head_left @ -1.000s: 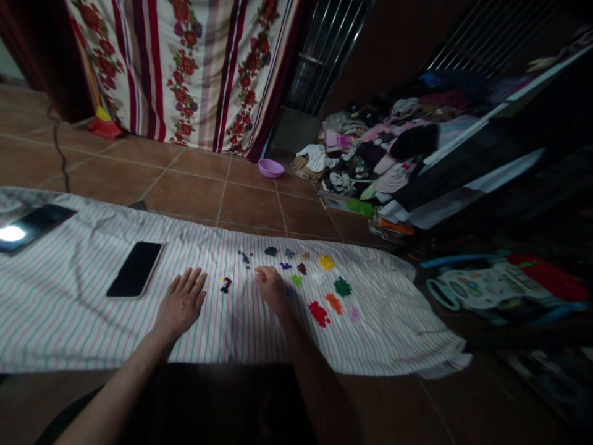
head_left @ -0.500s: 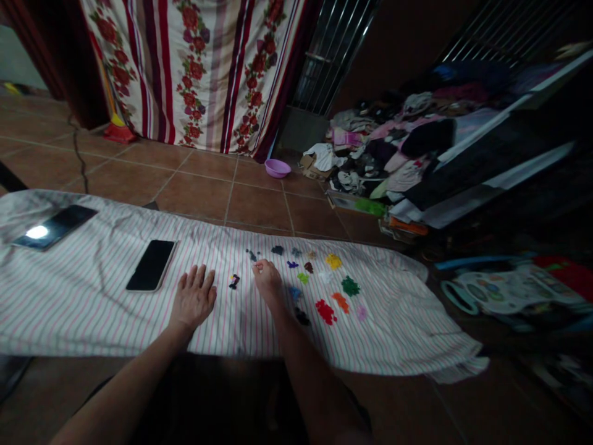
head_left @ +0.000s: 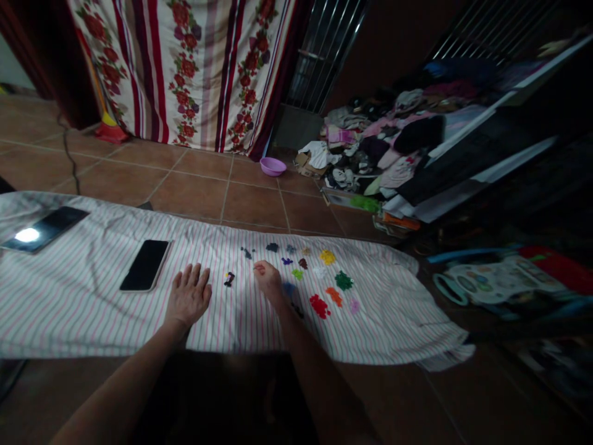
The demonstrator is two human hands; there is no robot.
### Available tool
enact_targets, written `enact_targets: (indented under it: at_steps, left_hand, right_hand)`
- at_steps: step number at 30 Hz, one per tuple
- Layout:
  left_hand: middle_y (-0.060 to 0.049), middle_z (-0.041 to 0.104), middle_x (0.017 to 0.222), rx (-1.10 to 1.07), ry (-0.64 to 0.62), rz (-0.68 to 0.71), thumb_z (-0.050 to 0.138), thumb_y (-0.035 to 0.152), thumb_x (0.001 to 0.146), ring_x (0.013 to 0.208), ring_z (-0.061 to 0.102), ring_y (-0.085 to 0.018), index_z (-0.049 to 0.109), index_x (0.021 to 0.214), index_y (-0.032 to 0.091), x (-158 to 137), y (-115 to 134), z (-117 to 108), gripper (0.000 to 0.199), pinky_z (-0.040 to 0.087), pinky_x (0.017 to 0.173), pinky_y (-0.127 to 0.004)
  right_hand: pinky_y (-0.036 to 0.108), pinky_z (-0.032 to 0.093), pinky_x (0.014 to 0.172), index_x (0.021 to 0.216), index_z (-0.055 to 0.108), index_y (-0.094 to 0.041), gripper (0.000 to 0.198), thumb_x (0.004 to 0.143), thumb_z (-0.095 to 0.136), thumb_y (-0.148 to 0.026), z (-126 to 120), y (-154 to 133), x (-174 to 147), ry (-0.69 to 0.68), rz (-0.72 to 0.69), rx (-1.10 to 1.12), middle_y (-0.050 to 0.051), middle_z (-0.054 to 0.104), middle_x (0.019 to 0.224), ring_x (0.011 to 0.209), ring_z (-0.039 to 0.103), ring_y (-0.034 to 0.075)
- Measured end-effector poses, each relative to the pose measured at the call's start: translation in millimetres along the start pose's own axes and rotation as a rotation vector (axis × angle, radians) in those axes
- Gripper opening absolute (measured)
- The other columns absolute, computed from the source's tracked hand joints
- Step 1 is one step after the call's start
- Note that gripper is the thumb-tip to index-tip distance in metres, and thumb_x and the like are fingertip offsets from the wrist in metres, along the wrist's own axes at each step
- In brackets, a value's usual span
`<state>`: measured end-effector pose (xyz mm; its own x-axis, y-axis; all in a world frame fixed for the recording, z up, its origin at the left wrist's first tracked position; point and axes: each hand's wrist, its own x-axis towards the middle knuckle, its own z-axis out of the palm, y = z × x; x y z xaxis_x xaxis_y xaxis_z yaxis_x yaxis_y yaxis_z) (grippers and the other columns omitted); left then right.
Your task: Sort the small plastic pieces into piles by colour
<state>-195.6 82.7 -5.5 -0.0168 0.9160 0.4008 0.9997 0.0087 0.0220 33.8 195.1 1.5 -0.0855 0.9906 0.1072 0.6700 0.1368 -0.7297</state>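
Observation:
My left hand point(head_left: 189, 293) lies flat on the striped cloth point(head_left: 222, 327), fingers stretched out and slightly apart. Just right of it is a small dark cluster of pieces point(head_left: 229, 279) with pink and yellow bits. My right hand point(head_left: 267, 279) is closed in a pinch near the grey pieces point(head_left: 248, 253); anything between its fingertips is too small to make out. Small piles sorted by colour spread to its right, among them lime green point(head_left: 297, 274), red point(head_left: 319, 306), orange point(head_left: 334, 296), dark green point(head_left: 343, 280) and yellow point(head_left: 327, 256). My right forearm partly covers a black pile point(head_left: 297, 310).
A phone point(head_left: 145, 266) lies left of my left hand, and a dark glossy tablet-like slab point(head_left: 50, 227) farther left reflects a light. Beyond the cloth, a purple basin point(head_left: 273, 166) stands on the tiled floor near heaped clothes point(head_left: 370, 142). A floral curtain point(head_left: 213, 74) hangs behind.
My right hand has drawn slightly right and back from the grey pieces, still pinched. My left hand stays flat in place. The whole view has shifted a little.

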Motion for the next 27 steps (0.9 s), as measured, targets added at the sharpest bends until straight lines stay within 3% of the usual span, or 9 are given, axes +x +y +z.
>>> enact_targets:
  at_steps: [8,15,27]
  left_hand:
    - [-0.019,0.056,0.147,-0.053,-0.014,-0.014,0.036,0.034,0.097,0.14,0.048,-0.037,0.061,0.137,0.016,0,-1,1,0.05,0.037,0.11,-0.054]
    - [-0.017,0.057,0.146,-0.085,-0.003,-0.027,0.037,0.036,0.096,0.14,0.049,-0.036,0.062,0.135,0.018,0,-1,1,0.05,0.037,0.11,-0.054]
    - [-0.017,0.057,0.147,-0.074,-0.001,-0.027,0.035,0.036,0.097,0.14,0.048,-0.035,0.062,0.135,0.019,0,-1,0,0.05,0.037,0.111,-0.054]
  right_hand:
    - [0.03,0.058,0.083,0.087,0.068,-0.023,0.026,0.07,0.052,-0.013,-4,10,17,0.08,0.102,0.214,0.002,0.076,0.088,0.084,0.072,0.017]
    - [0.035,0.059,0.088,0.085,0.069,-0.022,0.021,0.068,0.057,-0.021,-17,23,30,0.066,0.091,0.378,0.005,0.078,0.093,0.087,0.074,0.021]
    - [0.034,0.059,0.082,0.086,0.071,-0.022,0.021,0.069,0.062,-0.029,-20,32,30,0.098,0.117,0.371,0.004,0.078,0.088,0.085,0.074,0.021]
